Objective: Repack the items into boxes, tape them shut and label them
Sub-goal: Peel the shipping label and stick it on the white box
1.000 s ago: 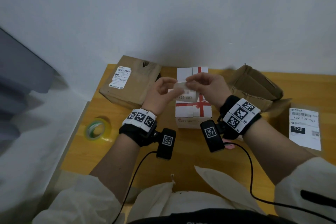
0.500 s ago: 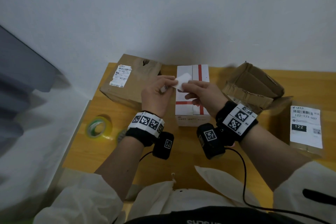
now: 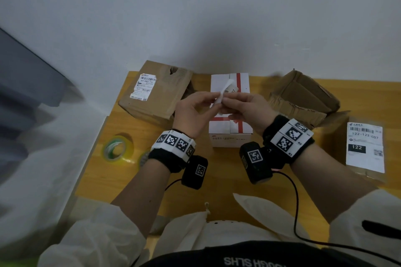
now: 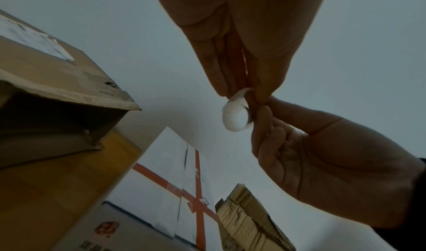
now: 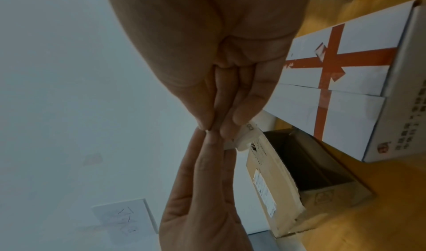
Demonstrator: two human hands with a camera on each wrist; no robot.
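Both hands meet above the white cardboard box with a red tape cross [image 3: 230, 123], which stands on the yellow wooden bench [image 3: 121, 180]. The left hand [image 3: 192, 112] and the right hand [image 3: 247, 108] each pinch the small curled white paper label [image 3: 223, 93] between thumb and fingers, so the label hangs in the air over the box's top, not touching it.

The left wrist view shows what the head view blurs: the label [image 4: 236, 116] is rolled into a loop, blank white on the side seen there. The right wrist view shows small dark print on the strip [image 5: 247, 131], too small to read, and a scuffed patch where the red tape [image 5: 332, 61] crosses.

Left of the white box lies a brown cardboard box with a torn top [image 3: 156, 93] bearing a barcode sticker, its text unreadable. Right of the white box sits a crumpled open brown carton [image 3: 303, 97]. Farther right a white shipping label [image 3: 365, 147] reads "122-122-C07" and "122". A roll of clear tape with a green core [image 3: 117, 148] lies left of the white box, nearer the person.
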